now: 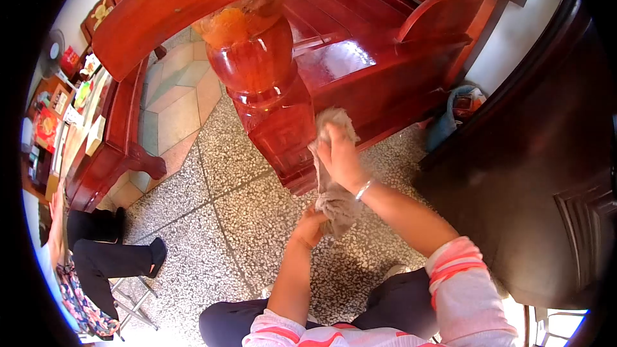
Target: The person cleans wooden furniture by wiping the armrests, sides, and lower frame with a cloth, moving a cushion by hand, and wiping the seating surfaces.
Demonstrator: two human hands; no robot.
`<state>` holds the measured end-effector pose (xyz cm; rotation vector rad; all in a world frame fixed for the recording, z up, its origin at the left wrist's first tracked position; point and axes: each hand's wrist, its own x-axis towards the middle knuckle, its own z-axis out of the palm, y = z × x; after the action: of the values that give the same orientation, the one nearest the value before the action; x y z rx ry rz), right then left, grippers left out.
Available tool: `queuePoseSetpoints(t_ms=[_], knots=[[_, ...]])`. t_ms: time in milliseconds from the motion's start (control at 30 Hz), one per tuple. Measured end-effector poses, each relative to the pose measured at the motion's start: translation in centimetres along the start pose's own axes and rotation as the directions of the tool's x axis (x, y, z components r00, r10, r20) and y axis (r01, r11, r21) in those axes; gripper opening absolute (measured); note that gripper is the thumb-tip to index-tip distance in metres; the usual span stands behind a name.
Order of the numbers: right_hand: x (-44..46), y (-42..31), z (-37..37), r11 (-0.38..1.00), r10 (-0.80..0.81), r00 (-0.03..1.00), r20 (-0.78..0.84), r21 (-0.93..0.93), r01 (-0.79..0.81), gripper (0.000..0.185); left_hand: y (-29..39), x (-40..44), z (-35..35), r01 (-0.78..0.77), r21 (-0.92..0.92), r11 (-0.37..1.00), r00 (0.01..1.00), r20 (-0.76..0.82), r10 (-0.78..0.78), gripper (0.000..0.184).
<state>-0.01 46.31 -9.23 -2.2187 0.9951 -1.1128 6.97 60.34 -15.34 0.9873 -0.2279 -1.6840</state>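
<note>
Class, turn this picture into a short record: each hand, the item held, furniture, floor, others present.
left hand: grips lower end of cloth
right hand: grips upper part, silver bracelet on wrist
cloth: greyish, bunched, beside carved post
furniture: glossy red-brown wooden seat, rounded carved post
floor: speckled stone
others: seated person at left, dark trousers

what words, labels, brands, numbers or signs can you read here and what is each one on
No text can be read for certain.
Red item with yellow marks, far left: too small and blurred to read.
Smaller red item near the fan: too small to read.
Blue bin: no readable label.
Cloth and red wooden post: no lettering shows.
</note>
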Motion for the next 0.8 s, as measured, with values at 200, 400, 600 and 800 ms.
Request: queuePoseSetpoints(t_ms=[200, 400, 600, 800], knots=[[-1.6, 0.0, -1.4, 0.851, 0.317, 0.908, 0.273, 0.342, -0.4, 0.027, -2.8, 0.4, -3.0, 0.149, 0.239, 0.959, 0.976, 0.118, -0.181, 0.048], [-1.6, -1.7, 0.5, 0.969, -0.246, 0.928, 0.281, 0.103, 0.226, 0.018, -1.2, -1.0, -3.7, 0.093, -0.444, 0.891, 0.995, 0.064, -0.072, 0.046], [-6.5, 9.8, -2.8, 0.852, 0.392, 0.669, 0.632, 0.025, -0.523, 0.013, -2.9, -1.3, -2.7, 0.247, 0.127, 0.961, 0.966, 0.051, -0.255, 0.041], [-3.4, 6.7, -7.7, 0.186, 0.727, 0.649, 0.223, 0.847, -0.499, 0.018, -4.1, 0.4, -2.9, 0.171, -0.044, 0.984, 0.98, 0.107, -0.165, 0.042]])
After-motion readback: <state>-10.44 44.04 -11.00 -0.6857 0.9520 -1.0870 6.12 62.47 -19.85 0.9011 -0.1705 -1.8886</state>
